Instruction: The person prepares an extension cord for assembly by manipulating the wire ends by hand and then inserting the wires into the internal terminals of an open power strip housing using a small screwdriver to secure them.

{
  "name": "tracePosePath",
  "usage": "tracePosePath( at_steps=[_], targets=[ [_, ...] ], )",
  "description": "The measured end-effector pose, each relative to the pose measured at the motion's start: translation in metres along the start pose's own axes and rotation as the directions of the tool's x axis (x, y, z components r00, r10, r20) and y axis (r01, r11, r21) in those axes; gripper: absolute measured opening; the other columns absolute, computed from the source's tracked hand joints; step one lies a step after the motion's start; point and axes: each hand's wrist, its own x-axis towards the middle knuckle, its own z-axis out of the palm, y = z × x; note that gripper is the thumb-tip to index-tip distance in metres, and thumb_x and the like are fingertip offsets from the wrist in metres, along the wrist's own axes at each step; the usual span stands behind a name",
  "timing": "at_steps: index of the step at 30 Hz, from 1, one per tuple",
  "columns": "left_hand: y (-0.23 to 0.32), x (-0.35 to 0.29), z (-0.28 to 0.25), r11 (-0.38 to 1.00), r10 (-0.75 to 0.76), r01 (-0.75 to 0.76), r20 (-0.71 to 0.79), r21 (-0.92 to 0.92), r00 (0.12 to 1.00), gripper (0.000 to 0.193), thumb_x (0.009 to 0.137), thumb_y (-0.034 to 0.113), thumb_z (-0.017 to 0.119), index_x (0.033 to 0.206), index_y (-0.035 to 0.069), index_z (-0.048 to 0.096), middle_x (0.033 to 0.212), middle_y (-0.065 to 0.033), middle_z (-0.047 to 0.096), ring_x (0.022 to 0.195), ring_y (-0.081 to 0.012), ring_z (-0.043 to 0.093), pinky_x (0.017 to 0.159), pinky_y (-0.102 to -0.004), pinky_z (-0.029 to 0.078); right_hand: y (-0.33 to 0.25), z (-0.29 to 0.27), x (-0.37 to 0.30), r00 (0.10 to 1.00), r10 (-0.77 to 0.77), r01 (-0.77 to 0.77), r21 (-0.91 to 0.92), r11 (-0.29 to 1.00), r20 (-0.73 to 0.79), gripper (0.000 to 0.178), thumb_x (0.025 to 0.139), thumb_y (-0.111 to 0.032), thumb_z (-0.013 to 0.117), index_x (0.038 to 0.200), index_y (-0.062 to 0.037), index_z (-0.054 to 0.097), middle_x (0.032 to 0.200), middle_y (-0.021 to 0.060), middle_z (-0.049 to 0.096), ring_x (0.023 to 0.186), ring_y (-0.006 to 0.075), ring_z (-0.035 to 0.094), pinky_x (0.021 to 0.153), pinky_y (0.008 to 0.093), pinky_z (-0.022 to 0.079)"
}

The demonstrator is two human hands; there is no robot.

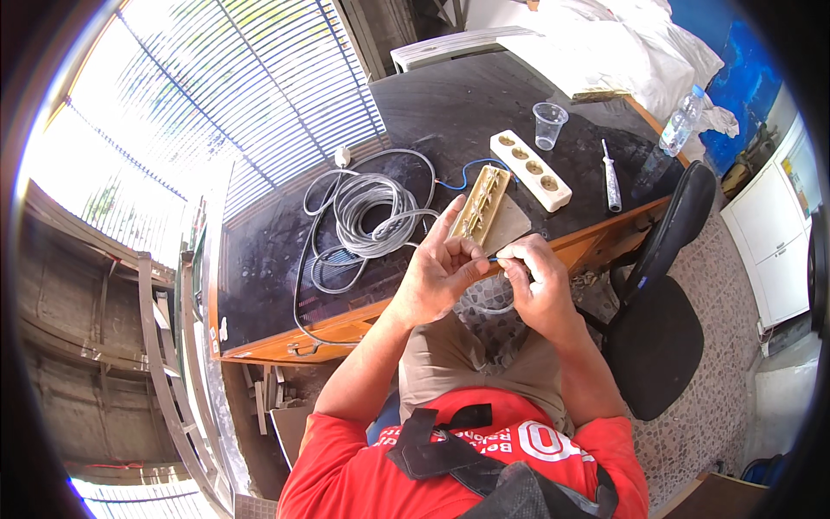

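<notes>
Just past the table's front edge, my left hand [443,270] and my right hand [538,275] meet in front of me. A short piece of blue wire [494,259] shows between their fingertips. My left hand pinches it at the thumb, with the index finger stretched forward. My right thumb and fingers close on its other side. Right beyond my hands lies an opened power-strip base [484,206] with brass contact strips inside. Beside it rests the white socket cover [530,170], with several round sockets. Another blue wire [471,170] runs near the base's far end.
A coil of grey cable [367,216] with a white plug [342,156] lies on the dark table [259,298], at left. Farther right are a clear plastic cup [549,127], a screwdriver [611,182] and a water bottle [683,121]. A black chair [654,346] stands at my right.
</notes>
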Motion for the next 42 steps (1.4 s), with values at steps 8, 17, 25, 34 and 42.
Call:
tracePosePath(
  at_steps=[8,17,25,34,42],
  targets=[
    [-0.018,0.003,-0.001,0.964,0.120,-0.096,-0.082,0.249,0.989,0.083,0.099,-0.007,0.069,0.168,-0.006,0.023,0.099,-0.0036,0.068,0.092,-0.0071,0.064,0.088,-0.0219,0.051,0.001,0.005,-0.001,1.000,-0.001,0.001,-0.035,0.999,0.013,0.014,0.098,0.003,0.067,0.112,0.0011,0.066,0.100,0.0173,0.068,0.088,0.0375,0.071,0.075,0.0447,0.057],
    [-0.027,0.018,-0.014,0.865,0.127,-0.039,-0.143,0.500,0.981,0.079,0.095,0.000,0.079,0.164,0.001,0.040,0.110,-0.0107,0.078,0.101,-0.0167,0.075,0.092,-0.0330,0.059,0.019,0.012,0.002,0.982,0.177,-0.181,-0.068,0.981,-0.063,0.004,0.095,-0.003,0.074,0.098,0.0006,0.073,0.093,0.0188,0.073,0.085,0.0396,0.072,0.074,0.0466,0.056],
    [-0.059,0.023,-0.008,0.395,0.316,-0.099,-0.035,0.913,0.948,0.100,0.077,0.020,0.093,0.160,-0.001,0.042,0.148,-0.0256,0.058,0.128,-0.0435,0.064,0.108,-0.0487,0.053,0.061,0.031,0.009,0.972,0.210,-0.229,-0.237,0.944,-0.103,0.006,0.093,-0.008,0.073,0.094,-0.0022,0.072,0.089,0.0179,0.071,0.084,0.0418,0.070,0.076,0.0501,0.056],
    [-0.046,0.028,-0.006,0.436,0.185,0.059,-0.154,0.898,0.971,0.113,0.074,0.031,0.096,0.165,0.000,0.036,0.134,-0.0278,0.068,0.121,-0.0436,0.070,0.104,-0.0481,0.056,0.072,0.041,0.015,0.966,0.250,-0.256,-0.310,0.916,-0.060,0.007,0.093,-0.008,0.072,0.091,-0.0017,0.069,0.091,0.0181,0.069,0.085,0.0422,0.070,0.077,0.0516,0.056],
    [-0.049,0.030,-0.014,0.472,0.206,0.031,-0.144,0.881,0.968,0.111,0.075,0.026,0.095,0.165,0.002,0.035,0.121,-0.0267,0.071,0.106,-0.0451,0.072,0.092,-0.0495,0.059,0.060,0.042,0.018,0.958,0.285,-0.248,-0.455,0.855,0.012,0.009,0.095,-0.007,0.071,0.093,-0.0010,0.065,0.094,0.0180,0.067,0.089,0.0410,0.071,0.079,0.0498,0.058]
  ],
)
